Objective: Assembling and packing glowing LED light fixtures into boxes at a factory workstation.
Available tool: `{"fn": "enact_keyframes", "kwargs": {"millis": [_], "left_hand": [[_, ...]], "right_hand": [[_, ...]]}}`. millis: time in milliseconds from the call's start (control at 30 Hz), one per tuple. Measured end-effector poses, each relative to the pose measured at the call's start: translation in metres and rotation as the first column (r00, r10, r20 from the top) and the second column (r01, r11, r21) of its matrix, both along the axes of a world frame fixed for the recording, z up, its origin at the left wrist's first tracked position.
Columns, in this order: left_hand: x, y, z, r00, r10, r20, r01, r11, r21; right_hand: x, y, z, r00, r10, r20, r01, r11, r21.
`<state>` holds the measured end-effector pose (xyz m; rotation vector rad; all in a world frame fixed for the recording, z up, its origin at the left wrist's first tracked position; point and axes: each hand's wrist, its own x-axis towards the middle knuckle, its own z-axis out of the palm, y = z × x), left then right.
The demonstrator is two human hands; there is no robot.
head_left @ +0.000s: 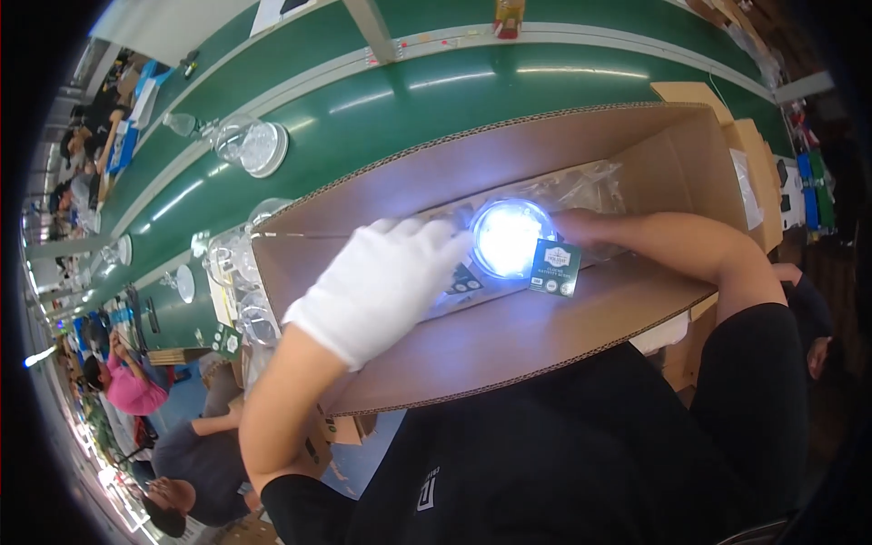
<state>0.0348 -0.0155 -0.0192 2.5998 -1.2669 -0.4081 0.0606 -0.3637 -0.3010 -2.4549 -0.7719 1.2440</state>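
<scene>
A round, clear lamp-like item (509,238) glows blue-white inside an open cardboard box (509,359). Its glare hides its details. A dark green square card (555,268) sits at its lower right side. My right hand (579,227), bare, is closed against the lamp's right side, its fingertips partly hidden. From the left my left hand (381,283), in a white glove, reaches over the box with fingers stretched out, their tips close by the lamp's left edge. Under those fingers part of another green card (465,280) shows. Clear plastic wrapping (595,182) lies behind the lamp.
On the green table (400,113) beyond the box stands a clear glass-like piece with a round base (264,150). Several more clear pieces (257,313) crowd the box's left end. Cardboard flaps (754,173) rise at right. Other people (182,468) are at the left.
</scene>
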Motion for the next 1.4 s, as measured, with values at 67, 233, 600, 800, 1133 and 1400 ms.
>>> {"fn": "enact_keyframes", "kwargs": {"millis": [67, 233, 600, 800, 1133, 1400], "left_hand": [[0.002, -0.023, -0.022, 0.992, -0.09, 0.089, 0.082, 0.992, 0.096], [0.022, -0.08, -0.082, 0.932, -0.321, 0.171, 0.294, 0.941, 0.167], [0.059, -0.088, -0.128, 0.921, -0.389, 0.008, 0.385, 0.915, 0.118], [0.047, -0.106, -0.12, 0.91, -0.413, 0.024, 0.407, 0.905, 0.124], [0.058, -0.082, -0.11, 0.936, -0.35, 0.044, 0.349, 0.936, 0.038], [0.046, -0.078, -0.032, 0.936, -0.219, -0.277, 0.273, 0.947, 0.171]], "right_hand": [[-0.002, -0.002, 0.01, 0.992, -0.123, 0.034, 0.125, 0.991, -0.041], [0.002, -0.018, 0.019, 0.989, 0.129, 0.073, -0.123, 0.989, -0.082], [-0.005, -0.005, 0.054, 0.848, 0.528, 0.031, -0.526, 0.848, -0.057], [-0.007, -0.02, 0.037, 0.828, 0.504, 0.245, -0.554, 0.802, 0.223], [-0.007, 0.015, 0.043, 0.538, 0.789, -0.297, -0.838, 0.462, -0.291], [0.021, -0.008, 0.144, 0.694, 0.64, -0.329, -0.696, 0.714, -0.079]]}}
